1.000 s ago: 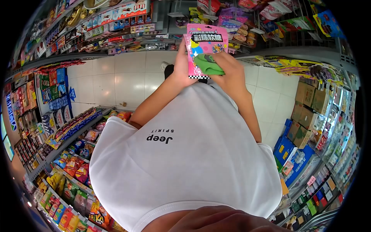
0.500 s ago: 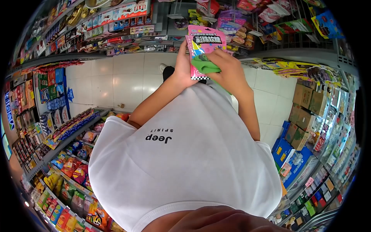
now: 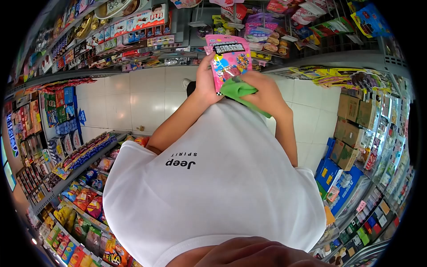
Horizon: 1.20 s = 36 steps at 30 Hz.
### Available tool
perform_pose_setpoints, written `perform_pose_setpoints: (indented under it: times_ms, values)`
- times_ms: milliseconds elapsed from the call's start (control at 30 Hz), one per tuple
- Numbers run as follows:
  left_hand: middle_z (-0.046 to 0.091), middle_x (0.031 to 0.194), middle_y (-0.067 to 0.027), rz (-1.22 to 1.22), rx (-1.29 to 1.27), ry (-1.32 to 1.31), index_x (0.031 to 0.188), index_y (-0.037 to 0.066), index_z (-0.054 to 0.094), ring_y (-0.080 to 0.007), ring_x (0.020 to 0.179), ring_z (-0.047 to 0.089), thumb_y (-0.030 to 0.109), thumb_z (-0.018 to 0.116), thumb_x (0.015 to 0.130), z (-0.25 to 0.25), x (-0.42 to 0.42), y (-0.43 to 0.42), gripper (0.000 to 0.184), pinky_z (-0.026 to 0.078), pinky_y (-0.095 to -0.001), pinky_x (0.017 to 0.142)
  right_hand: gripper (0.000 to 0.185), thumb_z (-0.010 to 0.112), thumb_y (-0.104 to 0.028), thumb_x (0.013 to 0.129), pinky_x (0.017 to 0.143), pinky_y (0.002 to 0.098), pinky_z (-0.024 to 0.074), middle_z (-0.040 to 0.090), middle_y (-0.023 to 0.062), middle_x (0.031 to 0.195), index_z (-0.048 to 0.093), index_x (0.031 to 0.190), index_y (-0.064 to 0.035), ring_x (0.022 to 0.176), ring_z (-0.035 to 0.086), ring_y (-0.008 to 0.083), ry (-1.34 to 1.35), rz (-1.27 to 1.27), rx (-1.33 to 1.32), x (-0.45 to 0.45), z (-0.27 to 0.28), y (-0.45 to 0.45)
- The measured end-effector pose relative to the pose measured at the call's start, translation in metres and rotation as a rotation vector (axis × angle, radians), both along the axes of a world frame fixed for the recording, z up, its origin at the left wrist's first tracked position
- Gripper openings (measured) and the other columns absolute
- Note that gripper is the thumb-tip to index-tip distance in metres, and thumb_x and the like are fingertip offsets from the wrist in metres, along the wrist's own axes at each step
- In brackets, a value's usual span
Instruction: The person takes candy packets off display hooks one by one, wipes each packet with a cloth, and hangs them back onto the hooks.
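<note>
A pink candy bag [image 3: 227, 58] with bold lettering and colourful print stands upright in front of my chest. My left hand [image 3: 206, 80] grips it along its left edge, with the thumb up the side. In my right hand [image 3: 262, 91] a green cloth [image 3: 240, 90] is bunched, its tail hanging down below the fingers. The cloth lies against the lower right part of the bag and covers that corner. My right fingers are slightly blurred and partly hidden by the cloth.
Ahead, a shelf [image 3: 147, 39] holds boxed chocolates, and bagged sweets [image 3: 262, 26] hang from hooks. Snack bags [image 3: 84, 198] fill a shelf at lower left. Cardboard boxes [image 3: 349, 129] and a blue carton [image 3: 329, 171] are stacked at right on the tiled floor [image 3: 147, 95].
My right hand has slid the green cloth down from the bag's middle to its lower right corner. The bag has shifted slightly left and tilted, showing more of its printed front.
</note>
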<state>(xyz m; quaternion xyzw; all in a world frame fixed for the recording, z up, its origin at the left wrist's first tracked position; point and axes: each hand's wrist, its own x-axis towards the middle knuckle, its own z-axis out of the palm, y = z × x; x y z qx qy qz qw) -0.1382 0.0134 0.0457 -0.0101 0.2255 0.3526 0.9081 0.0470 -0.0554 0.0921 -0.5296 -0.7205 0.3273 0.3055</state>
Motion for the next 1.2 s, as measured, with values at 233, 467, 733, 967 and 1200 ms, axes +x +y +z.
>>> perform_pose_setpoints:
  times_ms: [233, 467, 733, 967, 1200]
  values:
    - [0.060, 0.138, -0.0170, 0.134, 0.072, 0.116, 0.140, 0.004, 0.050, -0.0349, 0.125, 0.060, 0.044, 0.052, 0.098, -0.005, -0.024, -0.001, 0.058, 0.046, -0.0532, 0.109, 0.034, 0.078, -0.021, 0.084, 0.075, 0.0404, 0.0521, 0.065, 0.0131, 0.095, 0.068, 0.109, -0.0016, 0.085, 0.064, 0.0328, -0.059, -0.301, -0.018, 0.018, -0.030, -0.015]
    - [0.062, 0.135, -0.0148, 0.242, 0.232, 0.403, 0.139, 0.004, 0.051, -0.0316, 0.121, 0.063, 0.044, 0.050, 0.099, -0.002, -0.043, -0.011, 0.057, 0.049, -0.0486, 0.106, 0.035, 0.069, -0.026, 0.098, 0.080, 0.0324, 0.0528, 0.069, 0.0073, 0.107, 0.063, 0.122, -0.0018, 0.092, 0.066, 0.0164, 0.633, -0.344, -0.352, -0.005, -0.036, -0.018]
    - [0.043, 0.155, -0.0128, 0.150, 0.477, 0.075, 0.148, -0.001, 0.043, -0.0254, 0.143, 0.040, 0.027, 0.048, 0.099, 0.004, -0.035, -0.009, 0.058, 0.033, -0.0410, 0.117, 0.040, 0.061, -0.034, 0.103, 0.079, 0.0279, 0.0545, 0.069, 0.0055, 0.113, 0.060, 0.131, -0.0047, 0.093, 0.066, 0.0118, 0.986, -0.323, -0.549, -0.042, -0.053, 0.003]
    - [0.039, 0.158, -0.0123, -0.005, 0.833, 0.929, 0.155, 0.000, 0.035, -0.0240, 0.140, 0.044, 0.007, 0.061, 0.096, 0.010, -0.043, -0.025, 0.065, 0.039, -0.0416, 0.114, 0.047, 0.060, -0.040, 0.102, 0.076, 0.0301, 0.0574, 0.069, 0.0081, 0.114, 0.058, 0.134, -0.0049, 0.093, 0.068, 0.0145, 1.312, -0.416, -0.793, -0.042, -0.044, 0.001]
    - [0.054, 0.144, -0.0169, 0.051, 0.468, 0.587, 0.150, 0.002, 0.041, -0.0267, 0.133, 0.054, 0.032, 0.061, 0.098, -0.016, -0.063, -0.010, 0.064, 0.046, -0.0443, 0.110, 0.053, 0.049, -0.042, 0.107, 0.096, 0.0384, 0.0576, 0.063, 0.0135, 0.135, 0.047, 0.146, -0.0051, 0.119, 0.066, 0.0215, 1.585, -0.218, -0.954, -0.039, -0.033, -0.004]
